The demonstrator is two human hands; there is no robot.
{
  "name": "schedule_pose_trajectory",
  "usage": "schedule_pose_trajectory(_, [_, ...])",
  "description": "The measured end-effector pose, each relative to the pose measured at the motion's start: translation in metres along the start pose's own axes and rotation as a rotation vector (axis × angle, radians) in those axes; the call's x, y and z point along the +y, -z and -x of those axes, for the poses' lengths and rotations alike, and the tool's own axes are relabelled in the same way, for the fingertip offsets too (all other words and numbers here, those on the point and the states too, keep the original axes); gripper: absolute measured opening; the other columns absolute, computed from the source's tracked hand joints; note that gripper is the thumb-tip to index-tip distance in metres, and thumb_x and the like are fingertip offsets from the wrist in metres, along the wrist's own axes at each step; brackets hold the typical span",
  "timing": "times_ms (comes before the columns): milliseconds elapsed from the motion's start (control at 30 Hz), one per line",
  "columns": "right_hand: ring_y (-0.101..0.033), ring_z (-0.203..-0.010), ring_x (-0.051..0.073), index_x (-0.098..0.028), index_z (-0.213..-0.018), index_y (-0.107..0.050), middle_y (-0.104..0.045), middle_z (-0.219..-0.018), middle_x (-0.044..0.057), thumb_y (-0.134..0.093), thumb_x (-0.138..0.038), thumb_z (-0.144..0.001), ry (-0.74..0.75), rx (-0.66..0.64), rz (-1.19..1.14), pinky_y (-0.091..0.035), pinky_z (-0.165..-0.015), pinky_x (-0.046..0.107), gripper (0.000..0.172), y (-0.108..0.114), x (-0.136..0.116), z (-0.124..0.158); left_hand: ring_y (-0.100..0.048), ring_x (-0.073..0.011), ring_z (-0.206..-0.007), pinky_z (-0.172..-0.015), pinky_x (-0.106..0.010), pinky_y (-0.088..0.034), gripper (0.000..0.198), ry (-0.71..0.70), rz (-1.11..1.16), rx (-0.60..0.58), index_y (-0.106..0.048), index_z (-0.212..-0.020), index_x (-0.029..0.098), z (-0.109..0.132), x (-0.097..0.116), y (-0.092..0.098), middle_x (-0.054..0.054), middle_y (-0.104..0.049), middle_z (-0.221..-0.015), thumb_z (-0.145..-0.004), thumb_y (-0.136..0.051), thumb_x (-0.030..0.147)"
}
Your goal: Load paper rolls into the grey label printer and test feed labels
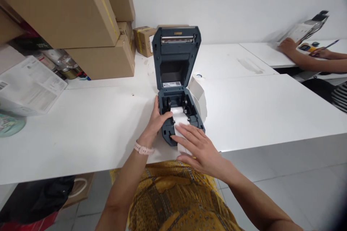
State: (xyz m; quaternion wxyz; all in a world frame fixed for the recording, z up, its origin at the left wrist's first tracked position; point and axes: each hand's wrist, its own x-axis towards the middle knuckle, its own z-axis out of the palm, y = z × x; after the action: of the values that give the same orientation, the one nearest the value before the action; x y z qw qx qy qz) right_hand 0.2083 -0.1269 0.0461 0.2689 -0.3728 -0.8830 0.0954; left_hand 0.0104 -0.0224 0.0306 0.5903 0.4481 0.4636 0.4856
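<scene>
A dark grey label printer (pixel 176 36) stands at the table's front edge with its lid raised. Inside it lies a small white paper roll (pixel 177 110), and a paper strip (pixel 181 118) runs from it over the front of the printer. My left hand (pixel 157 119) grips the printer's left side, fingers along the outer wall and thumb over the inner edge beside the roll. Flat over the strip rests my right hand (pixel 199 148), its fingers stretched and a little spread. Part of the strip is hidden beneath it.
Cardboard boxes (pixel 62 14) are stacked at the back left, near a white printed box (pixel 29 86). Behind the printer sits a small carton (pixel 145 41). Loose white paper (pixel 199 97) lies right of the printer. Another person's hands (pixel 288 47) hold a package and a pen at far right.
</scene>
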Motion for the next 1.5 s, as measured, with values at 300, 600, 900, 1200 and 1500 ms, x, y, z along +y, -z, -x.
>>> schedule_pose_trajectory(300, [-0.044, -0.156, 0.031, -0.031, -0.160, -0.042, -0.047, -0.167, 0.009, -0.029, -0.058, -0.112, -0.162, 0.600, -0.059, -0.043, -0.125, 0.060, 0.057, 0.083, 0.097, -0.109, -0.033, -0.0305, -0.163, -0.133, -0.046, -0.029, 0.111, 0.009, 0.058, 0.013, -0.009, -0.171, 0.034, 0.090, -0.032, -0.017, -0.010, -0.032, -0.177, -0.088, -0.080, 0.049])
schedule_pose_trajectory(600, [-0.053, -0.145, 0.023, -0.026, -0.147, -0.052, -0.060, -0.151, 0.006, -0.002, -0.063, -0.110, -0.216, 0.555, -0.115, -0.043, -0.125, 0.045, 0.072, 0.095, 0.102, -0.186, -0.023, -0.0285, -0.167, -0.136, -0.042, -0.022, 0.120, -0.016, 0.039, 0.033, -0.001, -0.172, 0.034, 0.095, -0.041, -0.015, -0.008, -0.016, -0.182, -0.085, -0.082, 0.052])
schedule_pose_trajectory(900, [-0.068, -0.128, 0.032, -0.029, -0.127, -0.072, -0.075, -0.131, 0.010, -0.041, -0.033, -0.102, 0.045, 0.533, 0.002, -0.058, -0.105, 0.056, 0.040, 0.025, 0.054, -0.031, -0.021, -0.0322, -0.167, -0.135, -0.051, -0.024, 0.066, -0.459, -0.173, 0.344, -0.031, -0.165, 0.039, 0.120, -0.024, -0.021, -0.003, -0.026, -0.178, -0.103, -0.053, 0.047])
schedule_pose_trajectory(1200, [-0.062, -0.139, 0.033, -0.028, -0.137, -0.067, -0.070, -0.144, 0.009, -0.036, -0.032, -0.105, 0.003, 0.555, -0.144, -0.051, -0.115, 0.061, 0.045, 0.023, 0.058, -0.038, -0.069, -0.0306, -0.116, -0.108, -0.053, -0.052, 0.045, -0.787, -0.583, 0.265, -0.059, -0.139, 0.030, 0.129, -0.044, -0.040, -0.009, -0.074, -0.120, -0.094, -0.060, 0.023])
schedule_pose_trajectory(1500, [-0.063, -0.136, 0.033, -0.026, -0.137, -0.069, -0.073, -0.137, 0.008, -0.041, -0.024, -0.103, 0.120, 0.590, -0.233, -0.050, -0.113, 0.060, 0.043, 0.018, 0.060, -0.041, -0.077, -0.0209, -0.110, -0.125, -0.039, -0.033, 0.038, -0.979, -0.834, 0.088, -0.063, -0.127, 0.014, 0.124, -0.036, -0.053, -0.007, -0.084, -0.104, -0.089, -0.057, 0.017])
